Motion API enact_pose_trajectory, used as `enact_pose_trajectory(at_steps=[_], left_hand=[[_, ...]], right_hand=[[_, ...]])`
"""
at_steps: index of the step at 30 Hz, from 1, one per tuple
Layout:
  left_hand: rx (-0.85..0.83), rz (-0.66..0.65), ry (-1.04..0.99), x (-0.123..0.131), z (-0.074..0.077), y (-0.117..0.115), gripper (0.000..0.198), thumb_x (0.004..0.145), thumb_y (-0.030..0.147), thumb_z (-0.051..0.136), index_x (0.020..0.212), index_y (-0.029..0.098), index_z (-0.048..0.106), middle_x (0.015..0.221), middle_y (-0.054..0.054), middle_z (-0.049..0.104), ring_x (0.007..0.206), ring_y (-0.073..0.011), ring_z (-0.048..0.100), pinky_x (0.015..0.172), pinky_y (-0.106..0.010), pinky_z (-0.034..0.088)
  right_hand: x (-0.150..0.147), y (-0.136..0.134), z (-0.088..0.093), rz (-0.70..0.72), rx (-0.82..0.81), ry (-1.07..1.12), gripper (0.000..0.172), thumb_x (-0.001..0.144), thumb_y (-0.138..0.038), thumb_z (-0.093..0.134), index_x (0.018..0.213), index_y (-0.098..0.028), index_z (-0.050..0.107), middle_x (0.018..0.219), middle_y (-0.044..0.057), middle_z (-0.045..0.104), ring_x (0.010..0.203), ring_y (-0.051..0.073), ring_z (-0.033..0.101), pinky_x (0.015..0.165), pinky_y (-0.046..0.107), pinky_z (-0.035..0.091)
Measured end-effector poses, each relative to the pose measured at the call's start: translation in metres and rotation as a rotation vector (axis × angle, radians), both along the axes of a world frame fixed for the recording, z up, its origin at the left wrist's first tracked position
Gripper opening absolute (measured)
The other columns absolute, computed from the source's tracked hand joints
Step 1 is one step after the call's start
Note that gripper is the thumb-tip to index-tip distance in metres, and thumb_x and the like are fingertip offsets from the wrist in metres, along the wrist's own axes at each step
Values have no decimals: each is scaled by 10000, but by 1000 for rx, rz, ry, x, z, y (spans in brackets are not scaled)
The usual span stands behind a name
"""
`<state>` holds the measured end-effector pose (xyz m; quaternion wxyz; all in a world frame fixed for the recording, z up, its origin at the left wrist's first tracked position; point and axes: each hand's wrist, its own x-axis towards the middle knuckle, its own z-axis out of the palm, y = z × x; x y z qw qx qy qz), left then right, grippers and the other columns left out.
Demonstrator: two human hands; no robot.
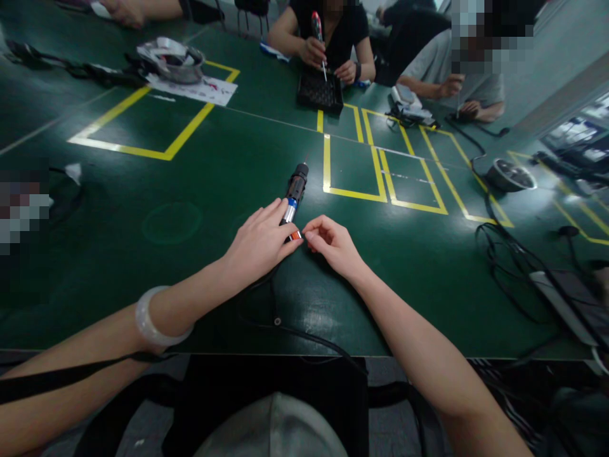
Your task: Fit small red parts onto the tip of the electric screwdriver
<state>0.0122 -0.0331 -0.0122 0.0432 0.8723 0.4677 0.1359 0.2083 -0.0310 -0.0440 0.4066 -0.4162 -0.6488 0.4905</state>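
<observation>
Black screwdriver [297, 183], aimed at one o'clock, is gripped by the left hand [259, 233], driving apparently left undone, the right hand [333, 246] pinched narrow at three o'clock, contents unclear.

The power screwdriver [297, 183] is mostly black, with a blue band, a shiny silver section below it and orange-red at the near end. Dark green covers the tabletop [266, 136], marked with rectangles of bright yellow tape [355, 195]. The bracelet [144, 320] is milky white and the cable [314, 337] black. Across the table, the tray [308, 93] is black, another screwdriver's handle [316, 26] red and black, and the paper sheet [219, 92] white with reddish marks.
</observation>
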Motion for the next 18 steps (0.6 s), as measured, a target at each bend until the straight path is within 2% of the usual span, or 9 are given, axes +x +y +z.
enact_pose_trajectory(at_steps=[4, 8, 12, 15, 18], left_hand=[[47, -52, -44, -2, -5, 2, 253, 980, 289, 589, 970, 102, 759, 1535, -226, 497, 1481, -356, 421, 1194, -542, 381], [73, -109, -53, -3, -8, 2, 169, 929, 241, 627, 949, 111, 734, 1516, -204, 528, 1466, -353, 440, 1211, -571, 344], [35, -140, -137, -5, -11, 4, 168, 948, 286, 619, 955, 133, 689, 1482, -172, 569, 1439, -338, 468, 1197, -564, 358], [-41, -147, -250, -9, -12, 7, 262, 962, 373, 620, 1084, 145, 662, 1465, -163, 571, 1422, -305, 478, 1186, -509, 385], [-90, -96, -277, -15, -13, 8, 527, 899, 419, 695, 1343, 156, 587, 1555, -168, 465, 1485, -330, 379, 1221, -515, 329]], right_hand=[[-6, -4, 3, 13, 21, -84, 266, 875, -449, 690, 935, -209, 590, 756, -29, 584, 641, 107, 511, 602, 256, 418], [-14, -8, 6, -18, 72, -154, 292, 832, -426, 746, 874, -215, 548, 729, -47, 564, 612, 100, 488, 591, 257, 405], [-14, -7, 7, -24, 3, -60, 291, 831, -430, 728, 862, -217, 533, 722, -47, 557, 606, 98, 487, 580, 255, 407], [-8, -2, 5, -20, -91, 74, 324, 785, -423, 756, 883, -210, 533, 753, -39, 576, 616, 92, 502, 586, 246, 415], [-1, 3, 3, -14, -151, 134, 302, 772, -360, 740, 924, -206, 529, 780, -33, 613, 620, 84, 526, 601, 236, 420]])
